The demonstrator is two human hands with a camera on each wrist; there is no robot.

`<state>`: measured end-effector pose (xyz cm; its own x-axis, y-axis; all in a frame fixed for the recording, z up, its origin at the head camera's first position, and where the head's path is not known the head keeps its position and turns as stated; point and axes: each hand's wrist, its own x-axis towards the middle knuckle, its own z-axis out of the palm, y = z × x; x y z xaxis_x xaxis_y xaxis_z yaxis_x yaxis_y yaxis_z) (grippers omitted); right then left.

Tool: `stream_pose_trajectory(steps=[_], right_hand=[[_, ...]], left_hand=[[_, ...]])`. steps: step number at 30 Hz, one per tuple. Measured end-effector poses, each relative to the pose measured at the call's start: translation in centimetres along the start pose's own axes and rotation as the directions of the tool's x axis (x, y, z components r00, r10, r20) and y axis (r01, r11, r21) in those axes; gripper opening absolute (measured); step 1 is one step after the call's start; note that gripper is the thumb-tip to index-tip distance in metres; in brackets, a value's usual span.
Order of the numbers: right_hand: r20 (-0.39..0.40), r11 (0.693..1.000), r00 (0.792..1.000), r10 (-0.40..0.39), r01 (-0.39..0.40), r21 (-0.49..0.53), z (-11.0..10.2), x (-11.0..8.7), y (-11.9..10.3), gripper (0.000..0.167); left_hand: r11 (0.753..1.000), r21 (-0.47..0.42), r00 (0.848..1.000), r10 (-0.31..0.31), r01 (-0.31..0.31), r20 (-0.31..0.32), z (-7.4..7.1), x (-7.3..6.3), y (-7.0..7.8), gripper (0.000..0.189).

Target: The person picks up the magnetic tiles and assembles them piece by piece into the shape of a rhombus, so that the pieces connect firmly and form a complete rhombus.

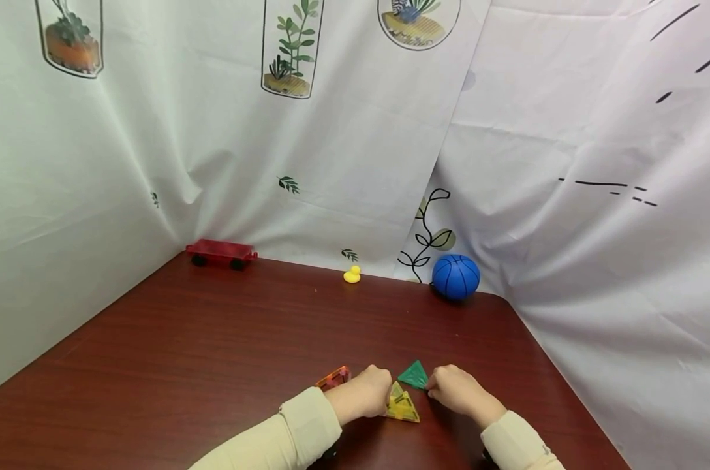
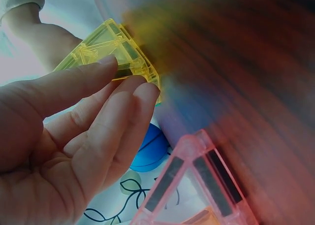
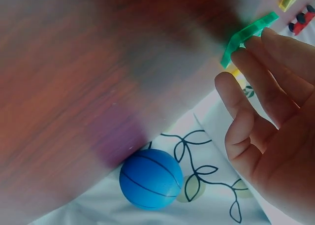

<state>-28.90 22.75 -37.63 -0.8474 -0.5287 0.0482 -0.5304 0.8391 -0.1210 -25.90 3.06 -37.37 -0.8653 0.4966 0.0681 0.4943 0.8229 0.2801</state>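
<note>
Between the thumb and fingers of my left hand [image 1: 367, 395] is a yellow triangular magnetic tile [image 1: 403, 406], standing at the table's near part. The left wrist view shows the thumb against the face of the yellow tile [image 2: 109, 47]. To its right, my right hand [image 1: 461, 393] pinches a green triangular magnetic tile [image 1: 414, 374] by its near right corner. In the right wrist view, thumb and fingertips meet at the green tile [image 3: 251, 30]. Partly hidden behind the left wrist are red and orange tiles [image 1: 334, 377]; one is a pinkish-red triangle [image 2: 197, 141] with dark strips.
Along the back of the brown table [image 1: 243, 326] stand a red wheeled toy wagon [image 1: 220, 249], a small yellow duck [image 1: 352, 275] and a blue ball [image 1: 456, 277]. White printed cloth [image 1: 355, 143] hangs around the back and sides.
</note>
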Motion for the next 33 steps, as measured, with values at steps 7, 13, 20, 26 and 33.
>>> stream_pose_trajectory(steps=[7, 13, 20, 26, 33], right_hand=[[-0.013, 1.000, 1.000, -0.002, 0.002, 0.001, -0.1, -1.1, 0.0, 0.006], [-0.020, 1.000, 1.000, -0.011, 0.011, 0.014, -0.3, -1.8, 0.0, 0.006], [-0.016, 1.000, 0.999, -0.029, 0.029, -0.002, -0.6, -2.5, -0.1, 0.006], [0.007, 1.000, 1.000, -0.008, 0.008, 0.015, -0.6, -2.9, -0.1, 0.005], [0.027, 1.000, 0.999, 0.018, -0.018, 0.021, -0.6, -3.1, -0.2, 0.004]], left_hand=[[1.000, -0.006, 1.000, 0.005, -0.005, -0.004, 0.1, -0.1, 0.0, 0.025], [0.999, -0.042, 1.000, -0.013, 0.013, -0.003, 0.0, -0.1, -0.1, 0.023], [0.998, -0.053, 1.000, -0.018, 0.018, 0.003, -0.1, -0.1, -0.1, 0.023], [0.999, -0.047, 1.000, -0.015, 0.015, 0.005, -0.1, -0.2, -0.1, 0.026], [0.999, -0.043, 1.000, -0.013, 0.013, -0.007, -0.1, -0.3, -0.1, 0.030]])
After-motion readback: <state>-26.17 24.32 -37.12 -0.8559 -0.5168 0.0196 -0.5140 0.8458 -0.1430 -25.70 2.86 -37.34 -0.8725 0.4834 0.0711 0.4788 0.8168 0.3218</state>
